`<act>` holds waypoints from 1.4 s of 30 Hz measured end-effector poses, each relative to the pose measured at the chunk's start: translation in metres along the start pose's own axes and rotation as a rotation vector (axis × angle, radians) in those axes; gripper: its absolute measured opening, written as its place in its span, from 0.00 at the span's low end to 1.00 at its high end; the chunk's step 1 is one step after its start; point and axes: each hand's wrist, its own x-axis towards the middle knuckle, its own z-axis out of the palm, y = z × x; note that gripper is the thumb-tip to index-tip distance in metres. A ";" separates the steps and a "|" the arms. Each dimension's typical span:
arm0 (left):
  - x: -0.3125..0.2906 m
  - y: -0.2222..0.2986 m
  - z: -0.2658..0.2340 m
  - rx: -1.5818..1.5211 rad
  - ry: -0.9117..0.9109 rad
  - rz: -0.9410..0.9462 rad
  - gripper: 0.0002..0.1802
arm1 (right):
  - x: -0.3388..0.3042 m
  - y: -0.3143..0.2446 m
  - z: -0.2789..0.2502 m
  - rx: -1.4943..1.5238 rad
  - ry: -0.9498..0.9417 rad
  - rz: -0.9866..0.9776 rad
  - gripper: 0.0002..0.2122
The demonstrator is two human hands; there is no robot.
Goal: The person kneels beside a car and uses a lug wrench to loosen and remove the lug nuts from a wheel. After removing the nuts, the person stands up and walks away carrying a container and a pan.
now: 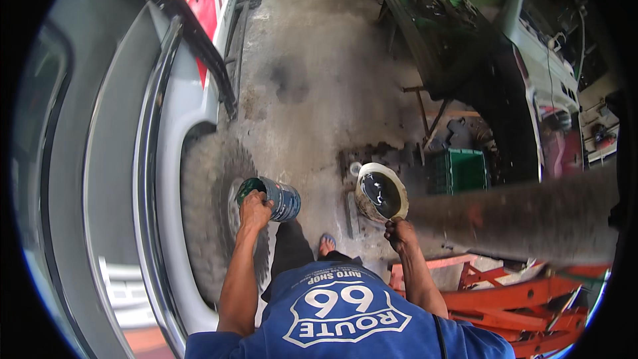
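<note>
My left hand (pixel 255 211) grips the rim of a blue metal can (pixel 285 201), fingers hooked over its open end. The can is tipped on its side beside a vehicle's wheel, and green shows inside its mouth. On the other side, my right hand (pixel 400 234) is closed on the near edge of a stained whitish tub (pixel 363 206). Dark, shiny liquid (pixel 383 194) lies in the tub and reflects light. Both containers are held off the floor, apart from each other.
A white and red vehicle (pixel 174 133) with a large knobby tire (pixel 222 219) stands close on the left. To the right are a green vehicle body (pixel 445 46), a green crate (pixel 467 169), a thick grey post (pixel 518 216) and red metal framework (pixel 512 302). Concrete floor (pixel 319 46) runs ahead.
</note>
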 end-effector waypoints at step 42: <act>1.528 0.179 0.057 0.199 -0.199 0.179 0.11 | 1.128 -0.659 0.601 0.824 0.317 -0.090 0.06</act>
